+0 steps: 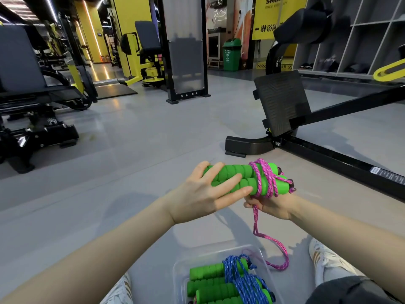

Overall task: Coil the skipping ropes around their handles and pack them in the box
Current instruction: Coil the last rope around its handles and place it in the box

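Observation:
My left hand [206,194] holds two green foam handles [243,179] side by side, level above the floor. A pink rope [265,181] is wound several times around their right ends. My right hand [271,206] sits under those ends and pinches the rope, whose loose tail [277,251] hangs down to the floor. Below, between my feet, a clear plastic box [182,268] holds green-handled skipping ropes [210,284] wrapped in blue rope [241,275].
A black gym machine frame with a footplate [282,104] stands close ahead on the right. More yellow and black machines [39,88] stand at the left. My white shoes [328,260] rest on the grey floor either side of the box.

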Available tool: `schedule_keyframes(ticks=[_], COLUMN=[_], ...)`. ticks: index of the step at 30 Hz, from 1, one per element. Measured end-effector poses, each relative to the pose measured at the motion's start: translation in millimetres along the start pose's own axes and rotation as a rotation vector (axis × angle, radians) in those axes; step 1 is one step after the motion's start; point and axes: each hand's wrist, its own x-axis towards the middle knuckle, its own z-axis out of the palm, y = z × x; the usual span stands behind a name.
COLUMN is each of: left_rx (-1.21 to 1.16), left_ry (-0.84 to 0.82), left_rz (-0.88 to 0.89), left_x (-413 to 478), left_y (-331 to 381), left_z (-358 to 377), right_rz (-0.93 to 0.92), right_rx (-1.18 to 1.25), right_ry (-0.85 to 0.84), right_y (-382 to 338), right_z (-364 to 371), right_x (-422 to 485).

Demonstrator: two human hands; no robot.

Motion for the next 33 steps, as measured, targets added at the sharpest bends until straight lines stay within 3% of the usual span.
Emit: schedule_keyframes(ticks=[4,12,14,17,19,22,26,30,33], left_rx=[0.089,0.094,0.083,0.031,-0.012,-0.052,-0.058,-0.059,-0.035], left_ry=[-0.078,-0.201,-0.204,-0.167,-0.124,-0.04,0.034,0.068,0.073], left_rz=[-0.025,0.005,0.008,0.012,0.039,0.062,0.083,0.078,0.056], left_x=[-12,-39,-43,-45,-42,-29,-8,0,-3], left_y=[-12,-22,-21,-19,-16,-3,10,4,5], left_z=[7,11,13,14,12,3,-7,-7,-6], right_rz=[0.097,0.108,0.056,-0.201,-0.335,-0.386,-0.277,-0.118,-0.086], right_rx=[-0.284,-0.938,-1.044,-1.184,-1.152,-1.032,-0.81,-0.263,-0.077], right_ry=[0.05,-0.098,-0.057,0.064,0.14,0.169,0.111,0.072,0.081], right_y=[5,-45,-61,-76,-79,-79,-75,-58,-50], right_z=[16,35,40,41,37,33,22,1,-10], right_x=[-1,-10,-12,-7,0,9,17,22,22])
